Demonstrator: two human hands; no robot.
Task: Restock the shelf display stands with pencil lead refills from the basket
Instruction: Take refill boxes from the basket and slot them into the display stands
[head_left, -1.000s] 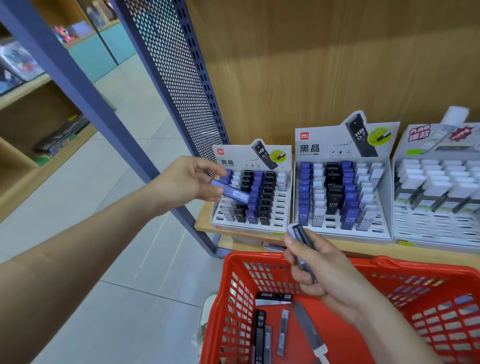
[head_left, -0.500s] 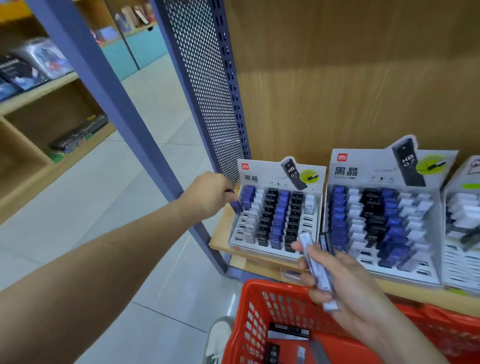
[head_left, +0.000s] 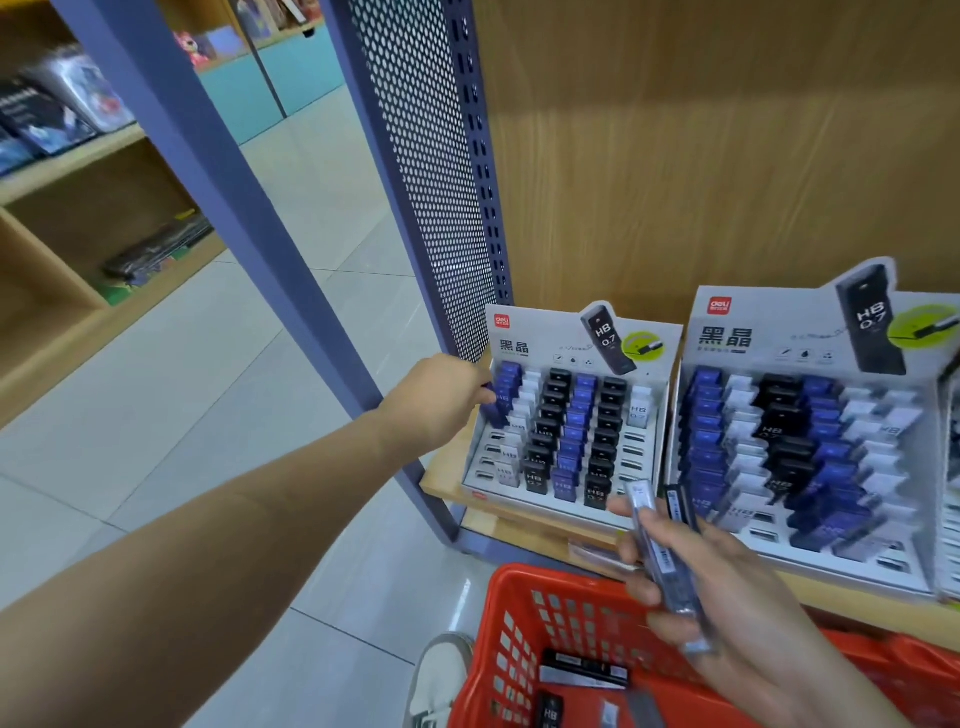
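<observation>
Currently the left hand (head_left: 441, 400) reaches to the leftmost column of the smaller display stand (head_left: 535, 338), fingers curled on a blue lead refill (head_left: 492, 413) there; the right hand (head_left: 727, 597) hangs above the red basket (head_left: 501, 597), gripping two slim refill cases (head_left: 662, 556); more boxed refills (head_left: 582, 670) lie in the basket. A larger stand (head_left: 753, 338) sits just beside the smaller, on the same wooden shelf (head_left: 441, 483).

The left hand (head_left: 441, 400) reaches to the leftmost column of the left display stand (head_left: 540, 343) on the shelf (head_left: 447, 486), its fingers apparently pinching a blue refill (head_left: 492, 410) among the upper slots. The right hand (head_left: 737, 613) grips a clear refill (head_left: 660, 551) and a dark refill (head_left: 678, 506) above the red basket (head_left: 498, 613), where more refills lie.
</observation>
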